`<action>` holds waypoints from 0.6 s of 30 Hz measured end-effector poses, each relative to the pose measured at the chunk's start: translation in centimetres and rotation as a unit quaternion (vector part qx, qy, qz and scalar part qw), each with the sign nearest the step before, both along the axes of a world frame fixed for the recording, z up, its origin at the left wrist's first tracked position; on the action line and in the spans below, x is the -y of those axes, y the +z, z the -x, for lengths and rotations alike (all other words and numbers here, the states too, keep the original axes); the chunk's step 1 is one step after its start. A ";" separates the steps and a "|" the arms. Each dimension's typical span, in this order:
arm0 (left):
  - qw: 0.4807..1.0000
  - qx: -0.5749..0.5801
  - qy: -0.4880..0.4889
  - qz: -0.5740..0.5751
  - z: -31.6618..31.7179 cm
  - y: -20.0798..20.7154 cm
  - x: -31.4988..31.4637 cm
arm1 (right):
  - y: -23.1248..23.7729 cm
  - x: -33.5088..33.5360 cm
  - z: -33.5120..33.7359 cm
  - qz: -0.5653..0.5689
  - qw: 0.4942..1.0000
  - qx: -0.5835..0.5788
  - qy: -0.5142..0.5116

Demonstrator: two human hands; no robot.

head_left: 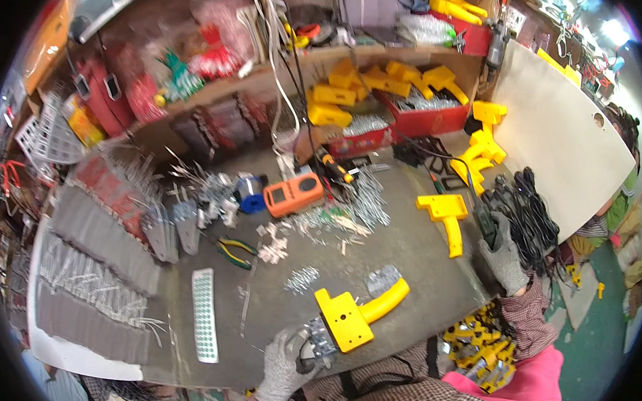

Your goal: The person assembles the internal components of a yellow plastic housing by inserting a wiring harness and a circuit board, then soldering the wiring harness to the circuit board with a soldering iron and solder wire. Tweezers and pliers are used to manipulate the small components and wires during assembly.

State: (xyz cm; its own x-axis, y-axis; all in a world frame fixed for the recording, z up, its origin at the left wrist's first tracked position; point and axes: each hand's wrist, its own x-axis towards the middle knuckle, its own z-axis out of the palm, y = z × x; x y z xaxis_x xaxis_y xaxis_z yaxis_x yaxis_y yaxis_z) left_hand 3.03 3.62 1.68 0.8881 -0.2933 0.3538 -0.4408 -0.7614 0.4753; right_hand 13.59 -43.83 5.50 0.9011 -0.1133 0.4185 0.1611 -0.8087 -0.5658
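Observation:
My left hand [282,366], in a grey knit glove, is closed on a shiny metal part [319,338] at the bench's near edge. That part sits against the yellow pistol-shaped plastic housing [347,321], whose handle points right. In my gloved right hand [507,256] is a dark, slim corded tool [486,224], its kind partly hidden by the fingers. Left of this hand lies a second yellow housing [445,219]. A clear plastic piece [383,279] rests just behind the nearer housing, and a small heap of screws [302,279] lies to its left.
Black cables [525,208] are piled at the right. An orange multimeter [293,195], solder spool [251,193] and pliers [237,253] lie mid-bench. Stacked grey strips [94,241] cover the left side. Red boxes [429,115] and more yellow housings [478,149] stand behind.

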 end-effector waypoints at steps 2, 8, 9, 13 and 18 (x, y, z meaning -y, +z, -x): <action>0.982 0.060 0.041 0.173 -0.1 -1.0 0.2 | 0.8 1.3 0.6 0.135 0.981 -0.091 -0.105; 0.996 -0.011 0.039 -0.085 -2.4 2.3 0.8 | 5.5 -3.2 -0.3 0.079 0.991 0.073 0.083; 0.994 -0.018 0.055 -0.096 -2.5 4.3 1.2 | 8.7 -7.8 -0.8 -0.148 0.963 -0.136 0.182; 0.813 -0.173 -0.194 0.521 -4.1 16.2 3.5 | 15.6 -19.7 0.1 -0.499 0.379 -0.122 0.770; 0.722 -0.067 -0.382 0.573 -2.1 22.1 5.1 | 11.2 -36.5 7.8 -0.449 0.491 -0.259 0.700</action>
State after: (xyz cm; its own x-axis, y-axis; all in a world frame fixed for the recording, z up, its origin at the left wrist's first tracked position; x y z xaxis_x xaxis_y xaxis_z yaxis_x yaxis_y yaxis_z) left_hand 5.09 -1.45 23.81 0.6714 -0.2985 0.6783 -0.4153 0.6065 0.6780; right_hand 5.83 -7.36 16.73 0.3172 0.8399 0.4404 -0.1506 0.5031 -0.8510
